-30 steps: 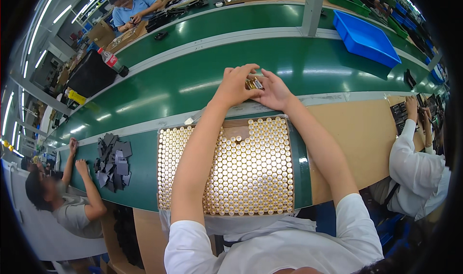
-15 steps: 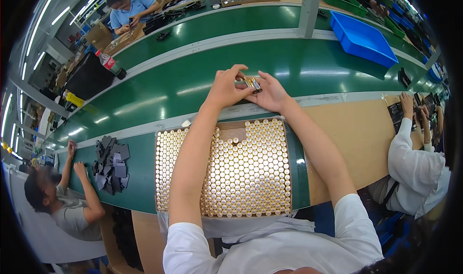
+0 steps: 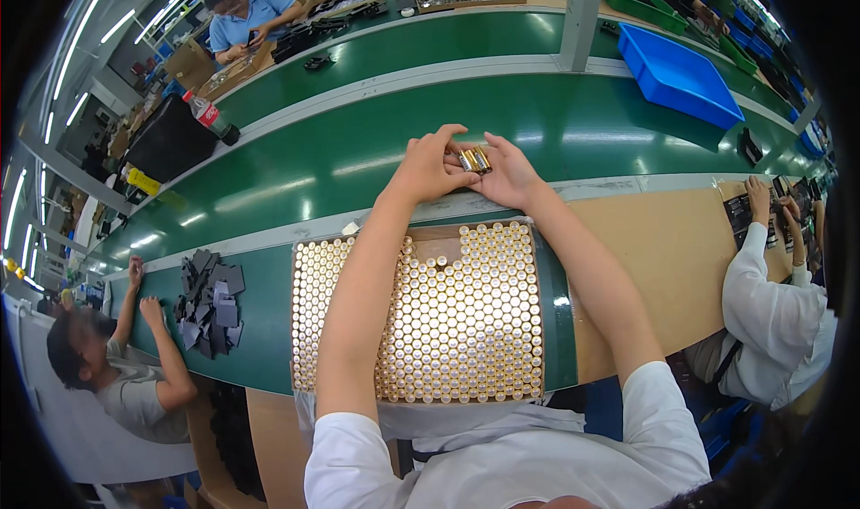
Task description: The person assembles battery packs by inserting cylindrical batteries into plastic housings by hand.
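Several gold-and-black cylindrical batteries [image 3: 475,159] lie side by side between my two hands, above the green conveyor's near edge. My left hand [image 3: 432,165] is curled around their left side, thumb low and index finger arched over. From the right, my right hand [image 3: 507,174] cups them against its palm and fingers. Parts of the fingers behind the batteries are hidden. Below my hands sits a carton tray of upright batteries [image 3: 461,316], packed in tight rows, with a gap in the far rows that bares brown cardboard. My left forearm crosses over the tray and covers some of it.
A green conveyor [image 3: 358,151] runs across beyond the metal rail. Dark grey flat pieces [image 3: 213,307] are heaped left of the tray; a cardboard sheet [image 3: 640,267] lies to its right. A blue bin [image 3: 676,75] stands far right. Co-workers sit left, right and across.
The batteries have turned in my hands and now show more of their sides. My left thumb has shifted lower, off their front. The tray of batteries looks the same.
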`<state>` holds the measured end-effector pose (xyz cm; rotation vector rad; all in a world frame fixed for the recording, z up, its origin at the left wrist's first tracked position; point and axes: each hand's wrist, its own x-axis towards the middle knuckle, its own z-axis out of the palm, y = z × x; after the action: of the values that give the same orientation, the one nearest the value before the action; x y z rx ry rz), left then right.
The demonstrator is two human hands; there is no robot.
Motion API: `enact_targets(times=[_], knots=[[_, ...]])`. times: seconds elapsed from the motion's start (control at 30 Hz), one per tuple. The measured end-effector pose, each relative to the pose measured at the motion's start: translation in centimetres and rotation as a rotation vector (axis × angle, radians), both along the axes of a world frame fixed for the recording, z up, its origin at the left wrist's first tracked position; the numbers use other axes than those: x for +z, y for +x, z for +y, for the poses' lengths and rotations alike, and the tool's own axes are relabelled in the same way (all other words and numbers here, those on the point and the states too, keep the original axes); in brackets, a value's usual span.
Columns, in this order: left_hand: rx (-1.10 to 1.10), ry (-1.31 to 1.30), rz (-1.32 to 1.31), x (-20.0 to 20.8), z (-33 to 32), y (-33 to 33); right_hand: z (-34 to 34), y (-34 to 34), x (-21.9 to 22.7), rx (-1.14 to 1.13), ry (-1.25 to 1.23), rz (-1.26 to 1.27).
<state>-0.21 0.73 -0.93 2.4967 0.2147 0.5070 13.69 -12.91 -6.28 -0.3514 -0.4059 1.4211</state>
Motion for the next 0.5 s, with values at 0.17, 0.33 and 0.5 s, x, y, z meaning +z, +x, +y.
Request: enact_targets(times=[0.17, 0.33, 0.5], knots=[[-0.035, 0.054, -0.009, -0.3, 0.0, 0.6, -0.5, 0.2, 0.4, -0.087, -0.101, -0.028], [0.046, -0.135, -0.169, -0.6, 0.4, 0.6, -0.1, -0.7, 0.5, -0.086, -0.161, -0.014], [-0.063, -0.074, -0.135, -0.7, -0.3, 1.3, 0.0, 0.7, -1.1, 0.058, 0.143, 0.089]])
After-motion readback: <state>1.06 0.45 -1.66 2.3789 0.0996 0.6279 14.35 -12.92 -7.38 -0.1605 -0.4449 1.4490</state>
